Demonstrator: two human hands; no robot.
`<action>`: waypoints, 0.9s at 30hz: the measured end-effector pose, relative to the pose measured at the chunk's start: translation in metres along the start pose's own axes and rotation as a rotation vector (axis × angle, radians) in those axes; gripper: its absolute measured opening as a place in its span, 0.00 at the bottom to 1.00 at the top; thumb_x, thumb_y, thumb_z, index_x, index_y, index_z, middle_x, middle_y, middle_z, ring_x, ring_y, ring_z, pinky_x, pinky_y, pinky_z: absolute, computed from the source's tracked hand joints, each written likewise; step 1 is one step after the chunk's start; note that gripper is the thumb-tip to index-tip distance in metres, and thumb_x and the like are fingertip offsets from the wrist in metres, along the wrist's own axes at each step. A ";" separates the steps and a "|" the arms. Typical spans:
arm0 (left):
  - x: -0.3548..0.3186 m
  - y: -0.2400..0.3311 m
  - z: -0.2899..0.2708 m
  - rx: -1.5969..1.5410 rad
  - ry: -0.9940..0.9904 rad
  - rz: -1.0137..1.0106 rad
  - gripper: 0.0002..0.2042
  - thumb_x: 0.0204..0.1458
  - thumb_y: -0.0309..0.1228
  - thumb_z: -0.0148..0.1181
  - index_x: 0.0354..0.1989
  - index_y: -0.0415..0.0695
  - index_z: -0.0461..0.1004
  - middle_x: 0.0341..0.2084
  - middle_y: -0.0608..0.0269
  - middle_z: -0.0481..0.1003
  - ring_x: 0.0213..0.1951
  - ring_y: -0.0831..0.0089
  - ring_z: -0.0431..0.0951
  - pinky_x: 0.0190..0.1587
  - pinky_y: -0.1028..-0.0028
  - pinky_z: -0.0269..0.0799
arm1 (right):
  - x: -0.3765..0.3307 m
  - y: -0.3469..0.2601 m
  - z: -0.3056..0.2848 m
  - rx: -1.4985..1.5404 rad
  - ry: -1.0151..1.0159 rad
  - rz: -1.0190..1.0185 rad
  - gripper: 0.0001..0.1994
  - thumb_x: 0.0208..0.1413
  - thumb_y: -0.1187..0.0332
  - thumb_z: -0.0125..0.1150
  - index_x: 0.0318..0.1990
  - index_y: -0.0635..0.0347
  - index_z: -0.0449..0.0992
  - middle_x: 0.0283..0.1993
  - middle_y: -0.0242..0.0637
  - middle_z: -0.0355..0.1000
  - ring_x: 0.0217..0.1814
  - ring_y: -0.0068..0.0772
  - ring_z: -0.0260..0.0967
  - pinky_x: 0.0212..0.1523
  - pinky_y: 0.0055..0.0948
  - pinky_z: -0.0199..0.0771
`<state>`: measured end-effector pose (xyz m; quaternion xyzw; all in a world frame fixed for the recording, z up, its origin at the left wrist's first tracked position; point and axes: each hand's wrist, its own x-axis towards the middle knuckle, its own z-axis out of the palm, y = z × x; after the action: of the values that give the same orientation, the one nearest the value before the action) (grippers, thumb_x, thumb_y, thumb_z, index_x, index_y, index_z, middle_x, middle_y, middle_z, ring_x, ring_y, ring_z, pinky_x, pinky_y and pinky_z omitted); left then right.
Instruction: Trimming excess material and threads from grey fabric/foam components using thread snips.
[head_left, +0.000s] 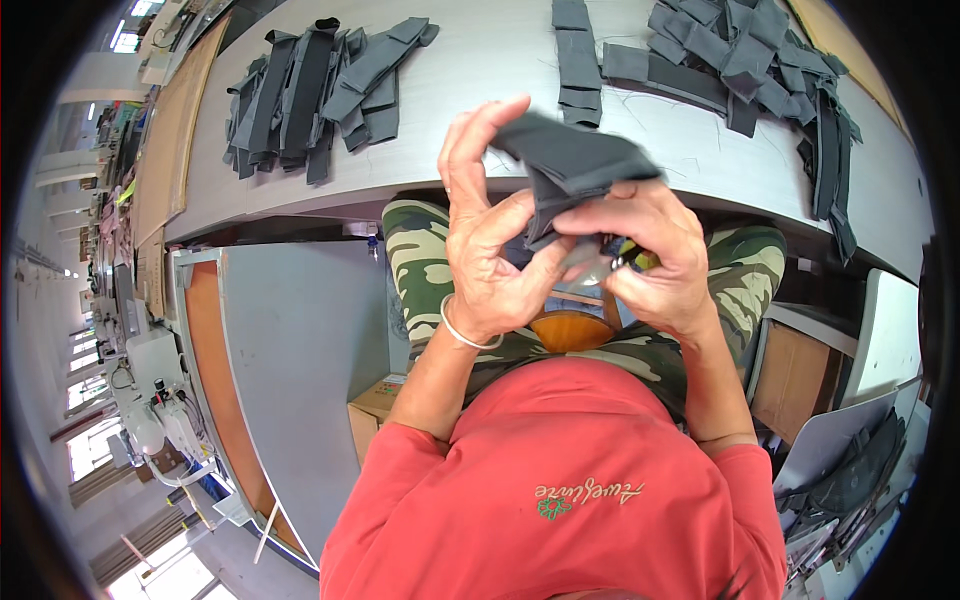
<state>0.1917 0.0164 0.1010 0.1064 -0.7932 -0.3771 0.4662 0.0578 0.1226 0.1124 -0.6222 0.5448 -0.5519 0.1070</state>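
A folded dark grey fabric strip (575,155) is held up above my lap, just off the table's near edge, and is slightly blurred. My left hand (490,250) pinches its lower left part between thumb and fingers, with other fingers raised. On its right side, my right hand (660,250) touches the cloth with its fingertips. The same hand is closed round a small yellow-and-black tool (640,257), mostly hidden in the palm; it looks like thread snips, but the blades are blurred.
On the pale table (480,80), several grey strips lie in a pile (310,90) at the left, and a larger heap (750,60) covers the far right. One strip (577,60) lies straight ahead. A grey panel (290,340) and a cardboard box (375,410) stand left of my legs.
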 end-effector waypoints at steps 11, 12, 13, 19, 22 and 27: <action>-0.041 -0.047 0.017 -0.657 0.167 -0.791 0.10 0.54 0.23 0.54 0.42 0.33 0.76 0.58 0.60 0.60 0.45 0.80 0.69 0.48 0.79 0.66 | -0.024 0.031 0.023 -0.291 0.031 0.196 0.16 0.33 0.83 0.58 0.31 0.51 0.78 0.31 0.31 0.69 0.25 0.29 0.71 0.26 0.28 0.70; -0.041 -0.047 0.017 -0.550 0.144 -0.795 0.09 0.53 0.23 0.57 0.41 0.33 0.77 0.57 0.60 0.62 0.42 0.81 0.70 0.45 0.81 0.67 | -0.025 0.027 0.022 -0.381 0.074 0.166 0.16 0.33 0.83 0.59 0.31 0.50 0.78 0.31 0.30 0.69 0.25 0.28 0.71 0.26 0.28 0.70; -0.040 -0.047 0.017 -0.550 0.143 -0.796 0.09 0.53 0.23 0.57 0.41 0.33 0.77 0.57 0.60 0.62 0.42 0.81 0.70 0.45 0.81 0.67 | -0.025 0.025 0.021 -0.469 0.083 0.116 0.14 0.34 0.80 0.61 0.30 0.48 0.78 0.31 0.28 0.69 0.24 0.28 0.70 0.25 0.28 0.68; -0.034 -0.039 0.022 -0.713 0.062 -0.937 0.09 0.55 0.25 0.58 0.42 0.34 0.77 0.25 0.73 0.73 0.27 0.86 0.68 0.31 0.86 0.65 | -0.009 0.046 0.015 -0.227 0.031 0.188 0.11 0.38 0.79 0.61 0.33 0.56 0.79 0.26 0.31 0.72 0.26 0.29 0.71 0.28 0.25 0.68; -0.039 -0.046 0.020 -0.772 -0.013 -0.970 0.06 0.54 0.26 0.59 0.37 0.37 0.77 0.25 0.73 0.73 0.24 0.88 0.66 0.27 0.85 0.62 | -0.008 0.059 0.019 0.126 0.089 0.355 0.12 0.41 0.81 0.60 0.36 0.61 0.79 0.28 0.32 0.74 0.28 0.24 0.71 0.31 0.21 0.69; -0.039 -0.045 0.018 -0.841 -0.013 -1.070 0.04 0.53 0.25 0.58 0.37 0.40 0.74 0.25 0.70 0.74 0.22 0.86 0.68 0.23 0.83 0.66 | -0.013 0.052 0.023 0.342 0.093 0.486 0.13 0.42 0.84 0.56 0.38 0.64 0.78 0.31 0.32 0.76 0.32 0.19 0.70 0.34 0.20 0.69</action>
<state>0.1896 0.0147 0.0386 0.2916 -0.4201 -0.8327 0.2124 0.0501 0.1018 0.0582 -0.4206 0.5812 -0.6219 0.3139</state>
